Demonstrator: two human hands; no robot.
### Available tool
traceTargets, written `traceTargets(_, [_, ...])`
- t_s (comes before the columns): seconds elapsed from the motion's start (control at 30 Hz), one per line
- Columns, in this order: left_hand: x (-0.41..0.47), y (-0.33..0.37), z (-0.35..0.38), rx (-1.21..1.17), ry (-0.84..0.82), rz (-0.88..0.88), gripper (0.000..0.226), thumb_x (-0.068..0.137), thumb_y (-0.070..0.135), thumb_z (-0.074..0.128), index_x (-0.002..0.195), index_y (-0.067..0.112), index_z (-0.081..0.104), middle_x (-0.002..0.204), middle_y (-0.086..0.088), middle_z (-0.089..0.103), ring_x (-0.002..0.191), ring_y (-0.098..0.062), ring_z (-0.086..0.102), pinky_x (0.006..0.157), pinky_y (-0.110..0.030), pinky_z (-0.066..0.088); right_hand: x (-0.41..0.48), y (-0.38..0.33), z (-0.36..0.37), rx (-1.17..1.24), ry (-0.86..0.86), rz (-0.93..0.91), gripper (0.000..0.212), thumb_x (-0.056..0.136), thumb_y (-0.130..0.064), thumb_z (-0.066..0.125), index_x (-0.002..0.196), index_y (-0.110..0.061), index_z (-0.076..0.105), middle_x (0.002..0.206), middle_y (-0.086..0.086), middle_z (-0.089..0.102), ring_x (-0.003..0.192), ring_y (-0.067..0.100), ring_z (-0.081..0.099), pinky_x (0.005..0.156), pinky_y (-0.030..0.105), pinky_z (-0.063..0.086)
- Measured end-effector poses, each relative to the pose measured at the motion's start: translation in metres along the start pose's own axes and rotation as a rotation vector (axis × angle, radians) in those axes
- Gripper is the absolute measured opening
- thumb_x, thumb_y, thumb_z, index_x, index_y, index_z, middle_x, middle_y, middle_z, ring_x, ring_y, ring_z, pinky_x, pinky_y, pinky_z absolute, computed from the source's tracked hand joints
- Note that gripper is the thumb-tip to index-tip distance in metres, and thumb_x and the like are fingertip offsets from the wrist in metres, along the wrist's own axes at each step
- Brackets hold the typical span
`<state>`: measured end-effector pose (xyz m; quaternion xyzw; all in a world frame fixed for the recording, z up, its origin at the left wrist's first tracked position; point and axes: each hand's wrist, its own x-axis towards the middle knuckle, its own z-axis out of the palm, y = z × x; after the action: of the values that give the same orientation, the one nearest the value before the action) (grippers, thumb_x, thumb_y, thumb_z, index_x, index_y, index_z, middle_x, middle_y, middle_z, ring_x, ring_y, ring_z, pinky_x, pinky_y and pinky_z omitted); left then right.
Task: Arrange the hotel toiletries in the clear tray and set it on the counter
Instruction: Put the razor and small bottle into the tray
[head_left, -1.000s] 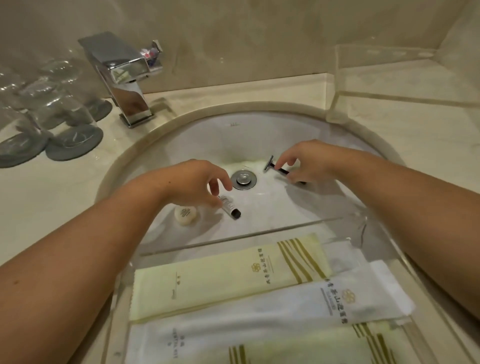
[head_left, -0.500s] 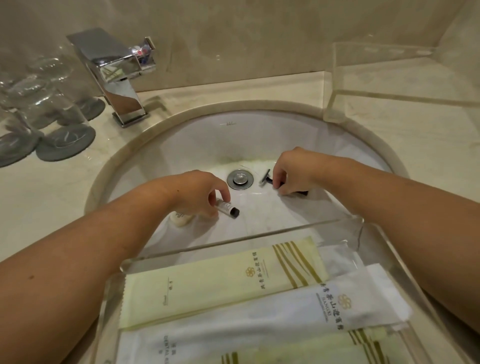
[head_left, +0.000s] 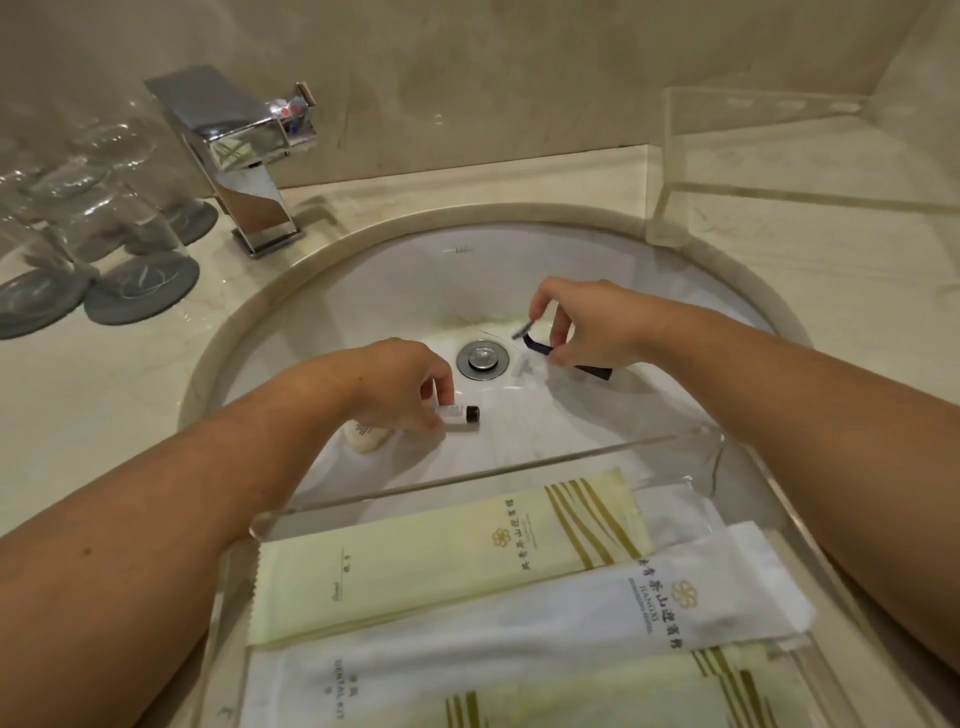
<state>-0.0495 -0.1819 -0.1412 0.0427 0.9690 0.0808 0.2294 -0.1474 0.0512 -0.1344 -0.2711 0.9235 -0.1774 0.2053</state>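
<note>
Both bare forearms reach into the white oval sink basin (head_left: 363, 270). The left hand (head_left: 395, 384) is lowered near the centre of the basin, at 7 o'clock from the round chrome drain stopper (head_left: 483, 359). Its fingertips are closed on a small clear bottle with a dark cap (head_left: 460, 414), which lies on its side against the basin floor with the cap pointing toward 3 o'clock. A round pale soap bar (head_left: 366, 435) lies just beside that hand at 7 o'clock from it, partly hidden under the wrist.

The right hand (head_left: 582, 327) is at 3 o'clock from the drain. Thumb and fingers pinch a dark-handled disposable razor (head_left: 540, 345); the razor head is raised toward 11 o'clock and the handle end trails toward 4 o'clock, close to the basin surface. Whether the handle end touches the basin cannot be told.

The clear acrylic tray (head_left: 467, 470) sits across the near edge of the sink at 6 o'clock. It holds a pale yellow flat sachet with gold stripes (head_left: 441, 561), a white flat sachet printed "DENTAL KIT" (head_left: 519, 639) overlapping it on the near side, and another yellow sachet (head_left: 597, 696) at the bottom edge.

On the beige marble counter (head_left: 104, 389), a square chrome faucet (head_left: 244, 161) stands at 11 o'clock, upturned clear glasses on grey coasters (head_left: 98, 239) at 9 o'clock, and a second clear acrylic stand (head_left: 675, 156) at 2 o'clock.
</note>
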Motion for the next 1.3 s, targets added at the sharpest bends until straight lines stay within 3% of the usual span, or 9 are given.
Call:
traceTargets(0.1, [-0.005,-0.002,-0.008,-0.030,0.115,0.031,0.028,0.084,0.039,0.076,0.110,0.032,0.069,0.109,0.008,0.058,0.096,-0.015,0.058,0.077,-0.027,0.042,-0.009,-0.004,-0.007,0.122,0.107,-0.067,0.068,0.088,-0.018,0.071,0.144,-0.042,0.039,0.099,-0.010,0.069,0.087,0.007,0.064,0.074,0.026,0.048])
traceTargets(0.2, [-0.016,-0.002,-0.014,-0.081,0.221,0.051,0.028,0.084,0.039,0.078,0.109,0.032,0.069,0.110,0.007,0.061,0.101,-0.015,0.059,0.082,-0.029,0.045,-0.024,-0.010,-0.012,0.284,0.186,-0.138,0.078,0.087,-0.017,0.073,0.144,-0.055,0.036,0.098,-0.007,0.069,0.081,0.014,0.068,0.075,0.029,0.055])
traceTargets(0.33, [-0.039,0.003,-0.022,-0.169,0.357,0.091,0.023,0.083,0.037,0.078,0.103,0.029,0.069,0.099,0.013,0.067,0.094,-0.010,0.062,0.082,-0.028,0.051,-0.049,-0.026,-0.017,0.448,0.234,-0.208,0.052,0.087,-0.012,0.075,0.126,-0.043,0.058,0.098,-0.001,0.068,0.083,0.028,0.072,0.059,0.034,0.052])
traceTargets(0.43, [-0.061,0.010,-0.026,-0.222,0.435,0.123,0.020,0.084,0.035,0.077,0.102,0.030,0.068,0.096,0.016,0.067,0.091,0.000,0.060,0.073,-0.013,0.044,-0.069,-0.038,-0.022,0.566,0.265,-0.225,0.037,0.087,-0.010,0.076,0.116,-0.025,0.059,0.100,0.012,0.070,0.086,0.041,0.067,0.065,0.048,0.056])
traceTargets(0.63, [-0.110,0.030,-0.031,-0.289,0.542,0.173,0.018,0.085,0.034,0.076,0.100,0.036,0.066,0.096,0.017,0.067,0.093,0.000,0.057,0.070,-0.008,0.040,-0.110,-0.054,-0.038,0.687,0.317,-0.279,0.024,0.088,-0.005,0.076,0.103,-0.008,0.057,0.099,0.019,0.073,0.080,0.026,0.071,0.071,0.041,0.059])
traceTargets(0.9, [-0.176,0.049,-0.029,-0.329,0.577,0.204,0.013,0.089,0.039,0.070,0.102,0.039,0.069,0.094,0.019,0.068,0.093,0.001,0.058,0.068,-0.005,0.039,-0.167,-0.077,-0.040,0.656,0.379,-0.327,0.019,0.089,-0.006,0.072,0.100,-0.007,0.057,0.095,0.007,0.075,0.079,0.015,0.067,0.071,0.035,0.057])
traceTargets(1.07, [-0.213,0.062,-0.025,-0.361,0.543,0.248,0.011,0.093,0.037,0.067,0.101,0.036,0.075,0.091,0.032,0.066,0.079,0.009,0.060,0.064,-0.007,0.042,-0.196,-0.094,-0.032,0.617,0.423,-0.353,0.017,0.086,-0.005,0.073,0.087,-0.012,0.057,0.091,0.008,0.076,0.077,0.009,0.066,0.067,0.020,0.051])
traceTargets(1.2, [-0.236,0.067,-0.022,-0.357,0.547,0.265,0.014,0.093,0.041,0.065,0.103,0.040,0.075,0.090,0.030,0.068,0.082,0.005,0.062,0.064,-0.010,0.043,-0.213,-0.100,-0.025,0.533,0.429,-0.341,0.016,0.084,-0.008,0.076,0.079,-0.011,0.061,0.088,0.003,0.077,0.091,0.030,0.069,0.083,0.041,0.055])
traceTargets(1.3, [-0.251,0.068,-0.019,-0.377,0.549,0.272,0.018,0.092,0.046,0.061,0.104,0.043,0.074,0.088,0.020,0.072,0.084,-0.004,0.065,0.064,-0.016,0.046,-0.228,-0.106,-0.019,0.473,0.411,-0.354,0.011,0.084,-0.012,0.078,0.083,-0.015,0.068,0.088,0.000,0.075,0.087,0.026,0.068,0.080,0.045,0.054])
